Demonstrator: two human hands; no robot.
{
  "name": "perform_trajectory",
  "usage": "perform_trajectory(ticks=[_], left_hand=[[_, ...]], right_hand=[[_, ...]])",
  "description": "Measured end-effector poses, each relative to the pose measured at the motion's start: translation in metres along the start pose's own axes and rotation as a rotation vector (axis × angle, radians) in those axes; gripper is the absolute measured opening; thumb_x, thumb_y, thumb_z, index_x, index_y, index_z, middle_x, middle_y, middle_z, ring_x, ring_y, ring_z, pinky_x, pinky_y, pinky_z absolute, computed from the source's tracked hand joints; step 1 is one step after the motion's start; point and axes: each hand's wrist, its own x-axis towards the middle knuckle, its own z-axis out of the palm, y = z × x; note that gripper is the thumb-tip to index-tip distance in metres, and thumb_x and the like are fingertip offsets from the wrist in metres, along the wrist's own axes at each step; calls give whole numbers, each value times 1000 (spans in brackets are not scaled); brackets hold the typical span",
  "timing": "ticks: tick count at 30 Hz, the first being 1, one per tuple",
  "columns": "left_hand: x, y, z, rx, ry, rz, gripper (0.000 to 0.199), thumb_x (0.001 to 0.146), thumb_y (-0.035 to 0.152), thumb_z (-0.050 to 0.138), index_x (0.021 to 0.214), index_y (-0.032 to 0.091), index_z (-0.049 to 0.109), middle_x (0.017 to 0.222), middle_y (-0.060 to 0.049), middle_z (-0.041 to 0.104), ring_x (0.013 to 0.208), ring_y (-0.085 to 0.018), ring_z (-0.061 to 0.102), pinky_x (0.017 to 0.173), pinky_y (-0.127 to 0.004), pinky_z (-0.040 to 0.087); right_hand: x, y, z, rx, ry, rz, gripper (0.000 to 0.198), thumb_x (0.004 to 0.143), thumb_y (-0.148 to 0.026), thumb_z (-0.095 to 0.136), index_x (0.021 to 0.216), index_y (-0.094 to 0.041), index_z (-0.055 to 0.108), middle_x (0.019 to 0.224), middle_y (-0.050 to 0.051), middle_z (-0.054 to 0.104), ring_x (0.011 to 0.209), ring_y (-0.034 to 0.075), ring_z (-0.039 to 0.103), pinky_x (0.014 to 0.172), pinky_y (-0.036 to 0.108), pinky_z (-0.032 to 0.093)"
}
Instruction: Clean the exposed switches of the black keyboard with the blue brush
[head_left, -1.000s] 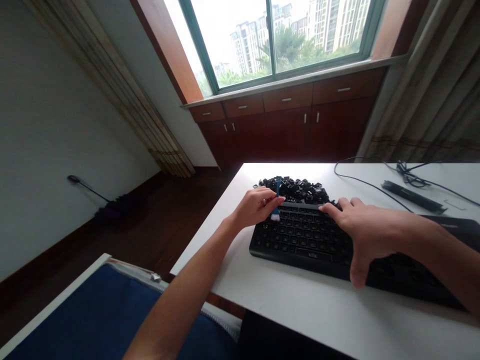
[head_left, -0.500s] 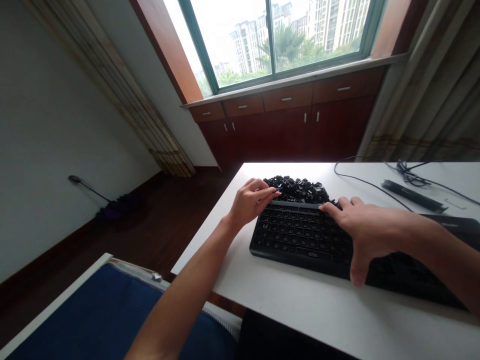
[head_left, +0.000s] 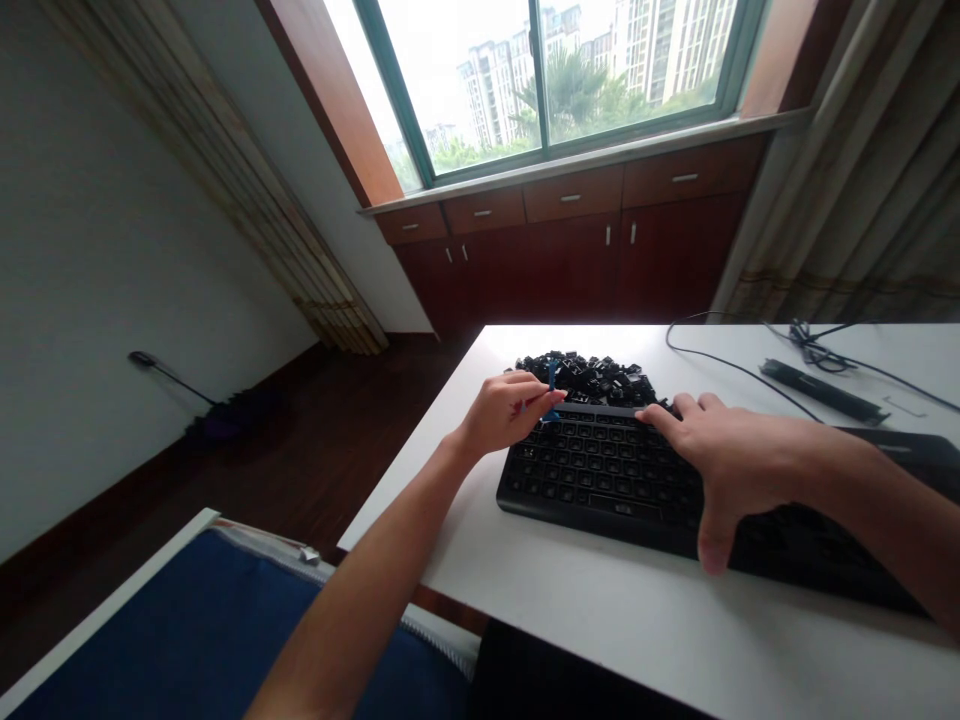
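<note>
Because the blue brush (head_left: 553, 374) looks light and stiff-handled, a mid-shaft pinch should suit it; the black keyboard (head_left: 589, 472), flat on the tabletop (head_left: 630, 590), appears rigid, best gripped by its edges. Brush is at the keyboard's far edge, near its left end; contact unclear. Left hand (head_left: 504, 410): fingers closed narrowly on the brush, forearm (head_left: 375, 570) slanting in from lower left. Right hand (head_left: 739, 455): palm down, thumb and fingers spread wide across the keyboard.
</note>
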Motion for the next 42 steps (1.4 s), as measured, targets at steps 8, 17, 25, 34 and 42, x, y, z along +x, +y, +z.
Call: perform_trajectory(ticks=[8,17,25,34,42], left_hand=[[0,4,1,-163,-43,-105,29,95,34,56,81,16,73,63,-2,65,56,-9,55,55,-23,45],[-1,-5,2,37,16,33,21,92,32,60,84,18,73,72,-4,64,71,-13,55,67,-28,48],[-2,-9,1,95,87,64,14,91,29,63,92,20,73,77,-2,70,71,-12,56,71,-29,50],[-3,-10,-1,147,183,76,15,88,28,66,100,24,74,90,-4,71,84,-15,59,75,-31,52],[-2,-4,0,75,15,94,18,92,26,60,79,18,69,74,-3,68,71,-13,58,73,-29,50]], right_hand=[[3,3,3,-17,5,-4,157,15,-64,82,153,-18,24,132,21,43,115,43,46,88,52,48],[0,-1,0,-5,1,-1,154,15,-62,82,152,-18,27,132,21,43,115,44,46,87,53,49],[2,1,1,-10,4,5,156,14,-63,82,152,-17,26,133,21,43,115,44,46,87,53,48],[1,1,2,-9,10,1,155,15,-63,82,153,-18,26,131,20,45,115,44,47,87,52,49],[2,-1,1,-8,2,14,153,13,-61,83,151,-19,29,131,21,44,115,44,46,86,53,49]])
